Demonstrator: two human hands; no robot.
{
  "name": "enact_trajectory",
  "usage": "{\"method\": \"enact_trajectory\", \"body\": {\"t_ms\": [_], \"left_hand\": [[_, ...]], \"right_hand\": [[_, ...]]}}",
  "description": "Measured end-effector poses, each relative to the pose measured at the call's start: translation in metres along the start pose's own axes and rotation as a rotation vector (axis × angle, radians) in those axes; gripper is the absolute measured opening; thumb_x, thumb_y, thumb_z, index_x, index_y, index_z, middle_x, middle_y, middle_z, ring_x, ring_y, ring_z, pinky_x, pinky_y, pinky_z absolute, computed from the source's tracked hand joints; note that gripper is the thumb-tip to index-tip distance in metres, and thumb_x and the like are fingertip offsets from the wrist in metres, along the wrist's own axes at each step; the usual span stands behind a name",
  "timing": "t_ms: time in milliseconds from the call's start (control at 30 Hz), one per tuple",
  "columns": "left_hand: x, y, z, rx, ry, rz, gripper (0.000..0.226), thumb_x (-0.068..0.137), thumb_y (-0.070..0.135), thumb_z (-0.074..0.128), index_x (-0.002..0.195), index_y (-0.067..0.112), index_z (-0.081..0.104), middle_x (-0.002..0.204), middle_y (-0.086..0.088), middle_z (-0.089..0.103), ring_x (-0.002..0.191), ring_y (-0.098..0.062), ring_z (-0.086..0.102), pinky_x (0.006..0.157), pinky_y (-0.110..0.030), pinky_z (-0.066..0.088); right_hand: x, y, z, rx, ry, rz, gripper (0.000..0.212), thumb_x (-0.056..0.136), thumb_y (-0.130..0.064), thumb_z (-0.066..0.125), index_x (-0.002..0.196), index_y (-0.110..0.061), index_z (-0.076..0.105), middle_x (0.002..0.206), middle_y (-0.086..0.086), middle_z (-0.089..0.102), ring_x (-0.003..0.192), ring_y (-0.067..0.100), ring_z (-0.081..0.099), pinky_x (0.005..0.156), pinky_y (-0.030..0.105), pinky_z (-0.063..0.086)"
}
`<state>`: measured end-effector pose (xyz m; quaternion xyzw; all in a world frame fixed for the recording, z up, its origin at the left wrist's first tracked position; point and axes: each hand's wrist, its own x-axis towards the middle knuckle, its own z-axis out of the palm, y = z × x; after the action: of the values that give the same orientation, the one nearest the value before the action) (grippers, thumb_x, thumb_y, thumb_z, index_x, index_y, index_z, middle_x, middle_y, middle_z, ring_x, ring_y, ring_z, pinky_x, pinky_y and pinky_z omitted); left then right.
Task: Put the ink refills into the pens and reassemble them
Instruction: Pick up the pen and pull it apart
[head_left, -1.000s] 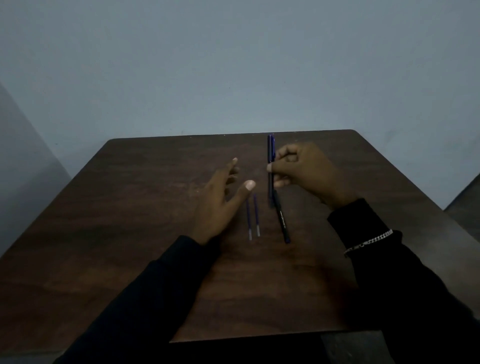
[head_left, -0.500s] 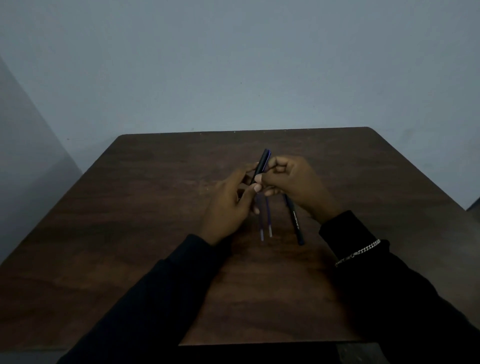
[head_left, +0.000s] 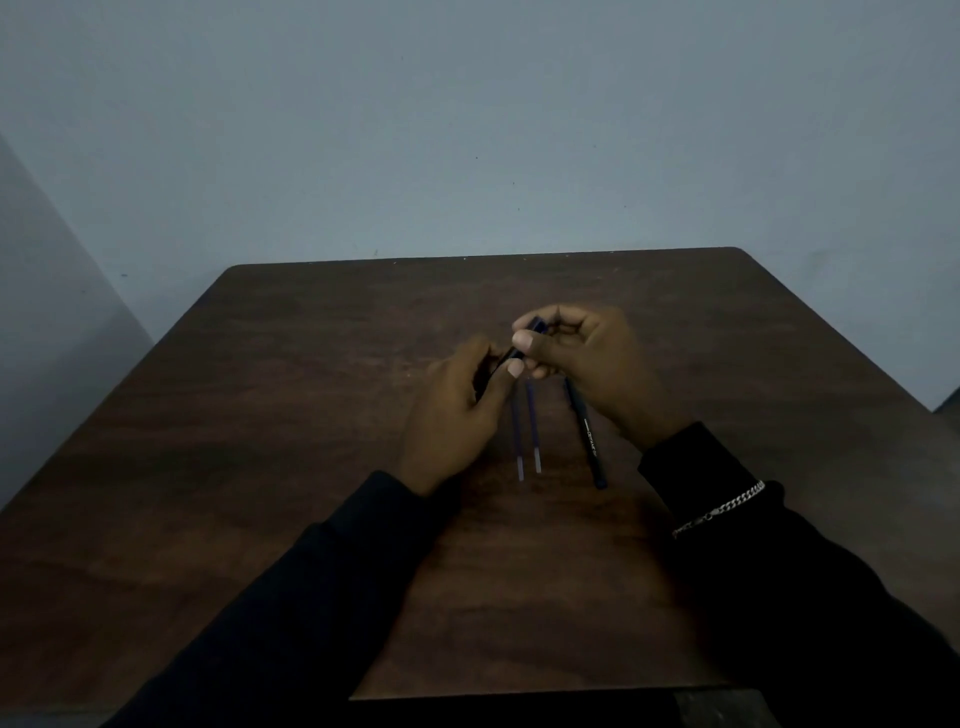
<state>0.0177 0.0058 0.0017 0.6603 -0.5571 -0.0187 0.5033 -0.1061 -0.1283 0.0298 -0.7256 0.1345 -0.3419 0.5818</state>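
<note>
Both hands hold one dark blue pen (head_left: 521, 344) above the middle of the brown table (head_left: 291, 415). My left hand (head_left: 457, 415) grips its lower end and my right hand (head_left: 587, 364) pinches its upper end, so most of the pen is hidden by fingers. Two thin blue ink refills (head_left: 525, 434) lie side by side on the table just below the hands. A second pen (head_left: 587, 436), black with white lettering, lies to the right of the refills, its far end hidden under my right hand.
A pale wall stands right behind the table's far edge (head_left: 488, 255). The near table edge (head_left: 519, 693) shows between my dark sleeves. A silver bracelet (head_left: 719, 510) sits on my right wrist.
One second ago my right hand alone held the pen upright and my left hand was open. My left hand has since closed on the pen, which now tilts lower between both hands.
</note>
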Motion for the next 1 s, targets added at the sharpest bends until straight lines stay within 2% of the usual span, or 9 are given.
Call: {"method": "enact_trajectory", "body": {"t_ms": [67, 200, 300, 400, 500, 667, 733, 900, 1000], "left_hand": [[-0.0002, -0.001, 0.0009, 0.009, -0.008, 0.009, 0.02, 0.11, 0.022, 0.056, 0.098, 0.012, 0.068, 0.079, -0.002, 0.07, 0.07, -0.017, 0.066, 0.064, -0.044, 0.053], [-0.0012, 0.0022, 0.0002, -0.038, -0.001, 0.057, 0.018, 0.111, 0.02, 0.053, 0.1, 0.021, 0.068, 0.075, 0.011, 0.065, 0.069, -0.008, 0.065, 0.062, -0.02, 0.047], [-0.0008, 0.0011, -0.001, -0.055, 0.019, 0.078, 0.019, 0.111, 0.019, 0.054, 0.109, 0.017, 0.073, 0.08, 0.014, 0.066, 0.072, -0.007, 0.063, 0.063, -0.026, 0.047], [-0.0004, -0.0008, -0.0025, -0.064, 0.028, 0.081, 0.023, 0.111, 0.019, 0.055, 0.12, 0.011, 0.075, 0.091, 0.005, 0.075, 0.077, -0.011, 0.066, 0.066, -0.033, 0.05], [0.0008, -0.0016, -0.0023, -0.055, 0.044, 0.104, 0.022, 0.11, 0.017, 0.057, 0.12, 0.01, 0.076, 0.089, 0.006, 0.074, 0.072, -0.01, 0.064, 0.062, -0.031, 0.048], [0.0002, 0.0011, -0.0018, -0.102, 0.045, 0.082, 0.026, 0.11, 0.015, 0.058, 0.13, 0.007, 0.072, 0.109, -0.003, 0.079, 0.094, -0.019, 0.075, 0.076, -0.048, 0.059], [-0.0008, 0.0024, -0.002, -0.077, 0.047, 0.088, 0.026, 0.11, 0.016, 0.058, 0.131, 0.007, 0.072, 0.106, -0.002, 0.079, 0.09, -0.019, 0.074, 0.074, -0.049, 0.058], [-0.0009, 0.0009, 0.0003, 0.022, 0.044, 0.103, 0.021, 0.11, 0.023, 0.056, 0.119, 0.014, 0.073, 0.079, 0.018, 0.063, 0.064, -0.004, 0.058, 0.059, -0.02, 0.04], [-0.0002, 0.0015, 0.0014, 0.036, 0.036, 0.085, 0.019, 0.11, 0.025, 0.057, 0.109, 0.015, 0.073, 0.074, 0.017, 0.059, 0.062, -0.003, 0.055, 0.058, -0.015, 0.034]], "right_hand": [[-0.0003, 0.0016, 0.0018, -0.003, -0.027, -0.024, 0.009, 0.092, -0.01, 0.075, 0.1, -0.011, 0.075, 0.08, 0.002, 0.078, 0.073, 0.022, 0.072, 0.066, 0.026, 0.06], [-0.0003, 0.0026, 0.0024, 0.02, -0.045, -0.053, 0.01, 0.092, -0.015, 0.076, 0.1, -0.02, 0.078, 0.085, 0.0, 0.079, 0.073, 0.017, 0.072, 0.066, 0.024, 0.059], [-0.0009, 0.0039, 0.0026, 0.056, -0.058, -0.043, 0.011, 0.09, -0.017, 0.077, 0.099, -0.023, 0.08, 0.086, 0.002, 0.08, 0.074, 0.017, 0.073, 0.066, 0.024, 0.059], [-0.0005, 0.0046, 0.0026, 0.097, -0.074, -0.034, 0.012, 0.09, -0.016, 0.077, 0.102, -0.017, 0.079, 0.086, 0.005, 0.079, 0.075, 0.021, 0.072, 0.067, 0.025, 0.058], [-0.0006, 0.0035, 0.0017, 0.11, -0.073, -0.04, 0.013, 0.091, -0.01, 0.075, 0.104, -0.011, 0.078, 0.087, 0.004, 0.079, 0.077, 0.018, 0.072, 0.067, 0.025, 0.058], [-0.0021, -0.0002, -0.0003, 0.147, -0.071, -0.049, 0.015, 0.091, -0.006, 0.075, 0.105, -0.008, 0.077, 0.087, 0.005, 0.079, 0.08, 0.018, 0.073, 0.068, 0.025, 0.058], [-0.0025, -0.0015, -0.0007, 0.155, -0.069, -0.048, 0.014, 0.09, -0.006, 0.075, 0.105, -0.008, 0.077, 0.087, 0.006, 0.078, 0.08, 0.019, 0.073, 0.068, 0.025, 0.058], [-0.0028, -0.002, 0.0002, 0.115, -0.062, -0.041, 0.011, 0.091, -0.006, 0.074, 0.1, -0.011, 0.077, 0.085, 0.002, 0.078, 0.076, 0.013, 0.073, 0.066, 0.023, 0.058], [-0.0017, -0.0029, -0.0008, 0.117, -0.05, -0.048, 0.009, 0.092, -0.008, 0.073, 0.098, -0.014, 0.077, 0.081, 0.001, 0.077, 0.071, 0.013, 0.071, 0.065, 0.022, 0.058]]}}
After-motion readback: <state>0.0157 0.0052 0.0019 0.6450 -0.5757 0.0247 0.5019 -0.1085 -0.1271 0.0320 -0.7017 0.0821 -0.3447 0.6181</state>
